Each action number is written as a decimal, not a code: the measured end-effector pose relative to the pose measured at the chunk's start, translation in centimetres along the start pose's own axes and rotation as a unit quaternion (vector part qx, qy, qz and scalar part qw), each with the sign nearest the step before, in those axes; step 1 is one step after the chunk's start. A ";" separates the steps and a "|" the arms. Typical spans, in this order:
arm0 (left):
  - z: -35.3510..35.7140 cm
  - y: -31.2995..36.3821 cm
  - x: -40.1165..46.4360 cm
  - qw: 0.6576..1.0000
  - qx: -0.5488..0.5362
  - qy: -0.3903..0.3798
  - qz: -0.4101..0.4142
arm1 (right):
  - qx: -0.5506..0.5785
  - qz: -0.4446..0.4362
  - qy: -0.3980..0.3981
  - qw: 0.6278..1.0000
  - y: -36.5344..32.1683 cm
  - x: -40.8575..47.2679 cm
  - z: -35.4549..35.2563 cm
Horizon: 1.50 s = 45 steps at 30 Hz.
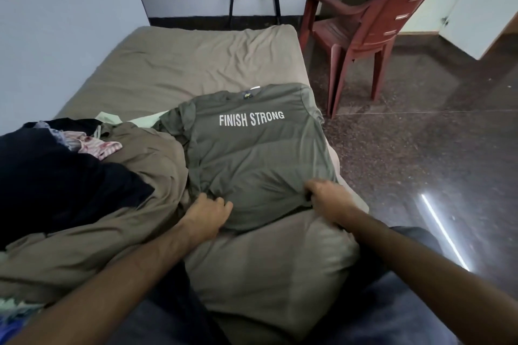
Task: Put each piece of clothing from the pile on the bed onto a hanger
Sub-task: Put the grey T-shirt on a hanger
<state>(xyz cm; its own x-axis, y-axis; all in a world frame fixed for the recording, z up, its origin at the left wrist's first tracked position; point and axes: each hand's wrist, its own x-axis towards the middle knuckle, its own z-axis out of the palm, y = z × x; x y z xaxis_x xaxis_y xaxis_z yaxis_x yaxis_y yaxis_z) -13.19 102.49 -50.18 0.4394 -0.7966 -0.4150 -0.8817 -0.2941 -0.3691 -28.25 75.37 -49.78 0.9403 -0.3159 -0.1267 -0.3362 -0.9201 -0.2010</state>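
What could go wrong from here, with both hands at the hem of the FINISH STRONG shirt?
1. No hanger is visible, so the green T-shirt may have to be put down again.
2. The left hand sits beside the brown garment; lifting could drag it along.
3. The right hand works near the bed edge, so the shirt might slip to the floor.

Matt olive cloth T-shirt [252, 154] with white printed lettering; wrinkled matt cloth bed [196, 61] sheet; glossy speckled stone floor [420, 148]; smooth reddish-brown plastic chair [364, 22].
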 end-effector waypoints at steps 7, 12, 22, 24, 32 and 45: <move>-1.3 -6.7 -0.1 0.822 -0.515 0.161 -0.179 | 0.230 0.036 0.079 0.969 1.4 2.4 -4.4; -1.6 -9.9 0.9 0.849 -0.497 0.096 -0.151 | 0.155 0.017 0.024 0.988 2.8 4.2 -4.3; 1.2 -3.5 2.4 0.974 -0.090 0.205 0.040 | -0.100 -0.121 0.024 0.987 2.0 -0.5 2.2; 1.4 -2.7 3.1 0.980 -0.120 0.162 0.003 | -0.066 -0.070 0.023 0.995 1.9 0.1 2.5; 1.6 -2.8 5.5 0.980 -0.139 0.142 -0.019 | -0.035 -0.083 0.081 0.993 3.2 3.2 1.5; 1.3 -2.7 7.2 0.968 -0.117 0.216 -0.045 | 0.212 0.053 0.073 0.973 7.6 7.0 -1.0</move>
<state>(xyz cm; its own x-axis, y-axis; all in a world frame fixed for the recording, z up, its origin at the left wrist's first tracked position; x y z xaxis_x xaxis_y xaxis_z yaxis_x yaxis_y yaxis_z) -7.41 98.29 -53.25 0.4484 -0.8937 0.0161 -0.8798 -0.4444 -0.1688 -24.19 65.93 -51.21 0.8860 -0.4622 -0.0362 -0.3952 -0.7121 -0.5803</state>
